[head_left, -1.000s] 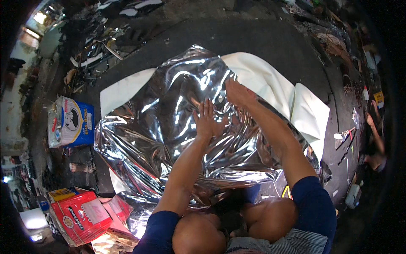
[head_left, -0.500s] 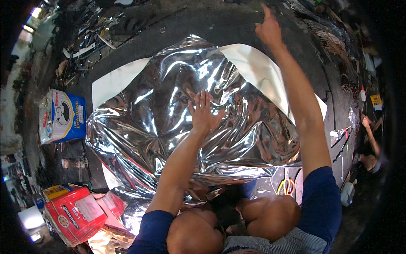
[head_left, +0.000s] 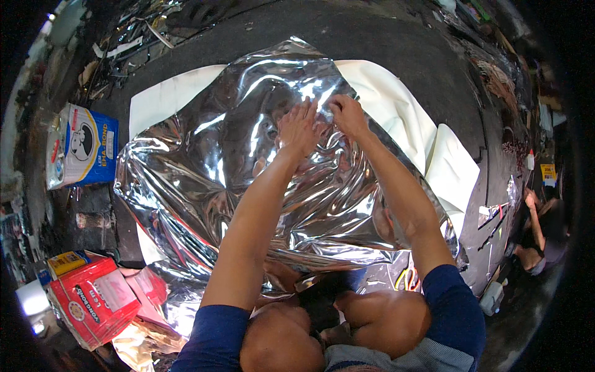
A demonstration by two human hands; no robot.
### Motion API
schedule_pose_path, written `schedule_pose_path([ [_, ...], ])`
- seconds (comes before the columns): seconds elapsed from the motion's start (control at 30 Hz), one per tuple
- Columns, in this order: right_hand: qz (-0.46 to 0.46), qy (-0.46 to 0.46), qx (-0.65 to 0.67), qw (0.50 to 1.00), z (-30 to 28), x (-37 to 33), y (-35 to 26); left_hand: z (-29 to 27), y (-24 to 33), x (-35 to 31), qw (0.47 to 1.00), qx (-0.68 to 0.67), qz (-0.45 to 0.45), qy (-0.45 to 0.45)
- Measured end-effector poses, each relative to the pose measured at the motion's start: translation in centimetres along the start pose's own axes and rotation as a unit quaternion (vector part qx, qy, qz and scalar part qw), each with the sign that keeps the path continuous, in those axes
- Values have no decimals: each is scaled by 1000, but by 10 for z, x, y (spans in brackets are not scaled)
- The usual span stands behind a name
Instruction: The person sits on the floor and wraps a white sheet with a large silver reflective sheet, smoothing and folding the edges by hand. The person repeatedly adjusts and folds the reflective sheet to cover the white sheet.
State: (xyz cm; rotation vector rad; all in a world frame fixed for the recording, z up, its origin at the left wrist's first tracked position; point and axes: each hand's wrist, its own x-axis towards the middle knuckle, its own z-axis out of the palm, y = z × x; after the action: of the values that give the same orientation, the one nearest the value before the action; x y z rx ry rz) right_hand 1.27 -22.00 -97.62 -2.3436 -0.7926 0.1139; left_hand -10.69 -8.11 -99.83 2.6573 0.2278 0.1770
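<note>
A large crinkled sheet of shiny silver foil lies spread over a white sheet on the dark floor. My left hand presses flat on the foil near its far middle, fingers spread. Just to its right, my right hand rests on the foil with its fingers curled down, pinching or pressing the surface; which one I cannot tell. Both forearms stretch out from my blue sleeves over the foil. My bare knees show at the bottom.
A blue and white tin stands at the left. Red boxes lie at the lower left. Scrap and debris line the far edge. Another person crouches at the right edge beside a small white bottle.
My right hand, which had reached far out past the foil's top edge, has come back down onto the foil beside my left hand. The left hand stayed pressed in place.
</note>
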Motion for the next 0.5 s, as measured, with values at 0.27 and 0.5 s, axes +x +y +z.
schedule_pose_path([
  [0.27, -5, -52, -7, 999, 11, -16, -4, 17, -4, -8, 989, 96, -69, -86],
  [0.5, 66, -21, -148, 987, 9, -13, -20, 33, -14, -10, 993, 94, -59, -37],
])
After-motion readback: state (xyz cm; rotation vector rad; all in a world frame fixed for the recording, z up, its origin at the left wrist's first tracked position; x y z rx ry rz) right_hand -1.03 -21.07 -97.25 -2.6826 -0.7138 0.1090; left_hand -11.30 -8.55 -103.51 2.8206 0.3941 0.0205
